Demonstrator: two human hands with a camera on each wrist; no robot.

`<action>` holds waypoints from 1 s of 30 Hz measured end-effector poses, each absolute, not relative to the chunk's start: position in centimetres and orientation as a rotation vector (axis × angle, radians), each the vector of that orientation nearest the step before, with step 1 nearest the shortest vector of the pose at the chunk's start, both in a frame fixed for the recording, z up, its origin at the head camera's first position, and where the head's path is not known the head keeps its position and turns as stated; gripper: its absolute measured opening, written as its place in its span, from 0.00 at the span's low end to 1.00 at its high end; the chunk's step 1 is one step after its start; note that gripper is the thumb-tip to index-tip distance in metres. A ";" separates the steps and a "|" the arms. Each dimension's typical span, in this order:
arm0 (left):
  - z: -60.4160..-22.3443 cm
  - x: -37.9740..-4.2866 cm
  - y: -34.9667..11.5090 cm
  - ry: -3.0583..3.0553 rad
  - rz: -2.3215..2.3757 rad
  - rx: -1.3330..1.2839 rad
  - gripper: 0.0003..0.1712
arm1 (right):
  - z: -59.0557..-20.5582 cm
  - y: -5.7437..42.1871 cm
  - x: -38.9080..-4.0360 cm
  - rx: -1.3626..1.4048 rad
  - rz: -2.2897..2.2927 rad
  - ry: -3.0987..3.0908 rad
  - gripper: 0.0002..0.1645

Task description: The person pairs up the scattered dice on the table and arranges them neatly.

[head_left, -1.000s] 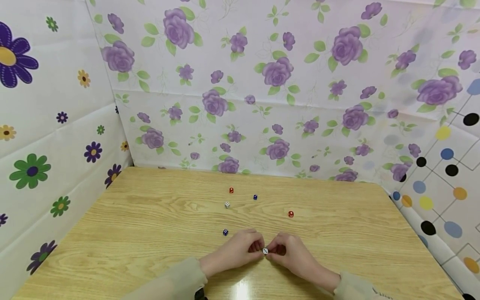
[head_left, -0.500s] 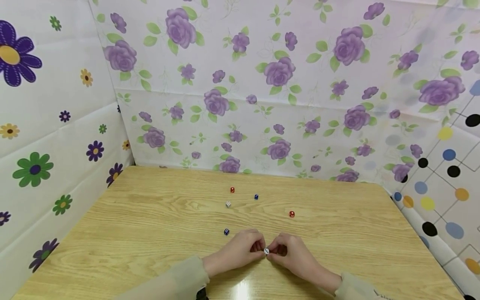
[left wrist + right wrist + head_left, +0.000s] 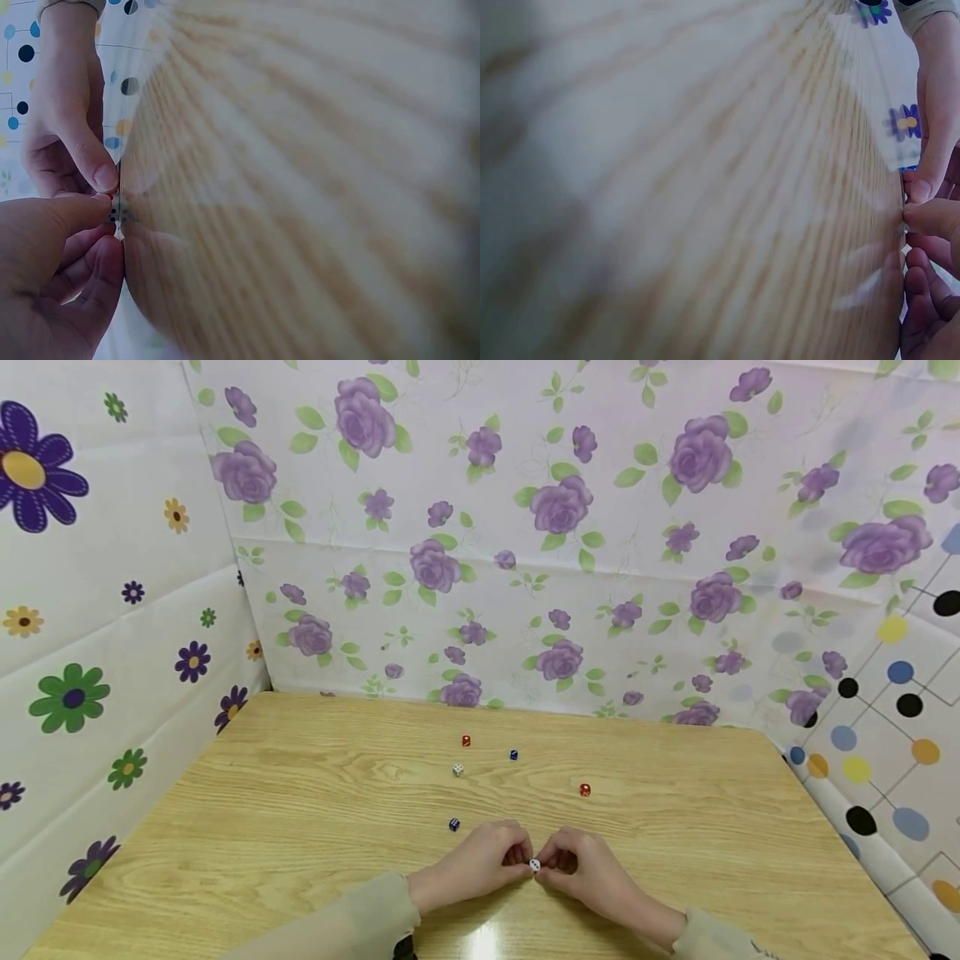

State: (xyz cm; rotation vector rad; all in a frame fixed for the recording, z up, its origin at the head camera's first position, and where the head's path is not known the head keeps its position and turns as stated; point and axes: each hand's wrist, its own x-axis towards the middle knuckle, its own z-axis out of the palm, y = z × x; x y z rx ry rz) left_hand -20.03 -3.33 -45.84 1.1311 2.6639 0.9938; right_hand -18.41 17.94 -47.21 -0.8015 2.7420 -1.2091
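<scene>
One white die (image 3: 535, 865) sits between my two hands, in the part of the table (image 3: 300, 793) toward the near edge, about midway between the left and right edges. My left hand (image 3: 486, 858) has thumb and finger drawn together on its left side; my right hand (image 3: 588, 870) pinches at its right, so both are clamped on that small cube. I cannot tell whether its underside touches the wood.

It should be very light and stiff, probably hard plastic that won't dent or break. The trouble is its size and smooth faces: a squeeze on the rounded corners could make it twist or shoot away. Opposite flat sides are the place to take hold, with soft, even pressure from the fingertips.

Closer to the far edge lie a red die (image 3: 466, 741), a blue die (image 3: 513, 755) and another white cube (image 3: 457, 770); a second red cube (image 3: 585, 790) lies more toward the right edge, and a dark blue die (image 3: 453, 825) rests near my left hand.
</scene>
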 end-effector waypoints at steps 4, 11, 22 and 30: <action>-45.8 -20.0 -3.3 2.661 0.993 1.145 0.05 | -47.4 18.1 -18.4 -0.794 -1.214 2.742 0.05; -45.7 -20.1 -3.1 2.656 0.994 1.130 0.04 | -47.8 18.3 -18.3 -0.776 -1.266 2.742 0.04; -45.6 -20.1 -3.1 2.655 0.978 1.118 0.04 | -48.1 18.2 -18.0 -0.738 -1.329 2.736 0.05; -45.2 -20.3 -3.5 2.609 0.969 1.145 0.02 | -48.2 18.3 -18.0 -0.733 -1.325 2.723 0.06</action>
